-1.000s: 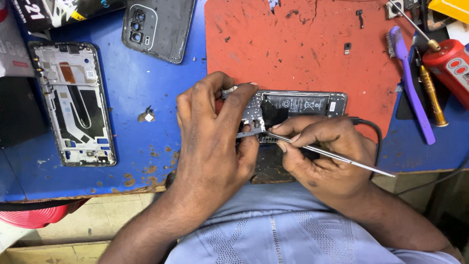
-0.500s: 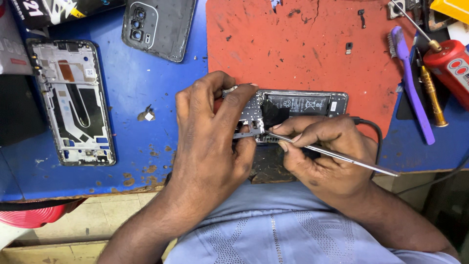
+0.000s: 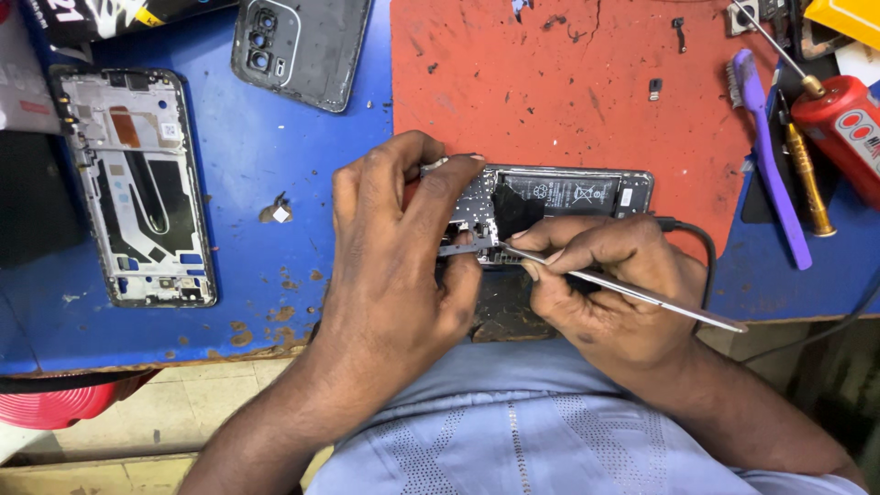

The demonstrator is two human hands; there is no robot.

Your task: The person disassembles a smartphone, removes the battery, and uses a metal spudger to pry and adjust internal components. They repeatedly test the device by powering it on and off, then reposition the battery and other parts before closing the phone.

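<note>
An opened black smartphone with exposed battery (image 3: 550,206), long axis running nine to three o'clock, is pinned on the table (image 3: 275,156) by the left hand (image 3: 394,257); thin metal tweezers (image 3: 623,289), gripped by the right hand (image 3: 605,284), point towards ten o'clock at its board.

Left hand (image 3: 394,266) grips the opened phone (image 3: 559,197) — right hand (image 3: 605,284) pinches tweezers (image 3: 632,291) on it

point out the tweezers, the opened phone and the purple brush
tweezers (image 3: 632,291), head view, middle of the metal shaft beside the right hand.
opened phone (image 3: 568,192), head view, on the black battery.
purple brush (image 3: 775,174), head view, middle of the handle.
</note>
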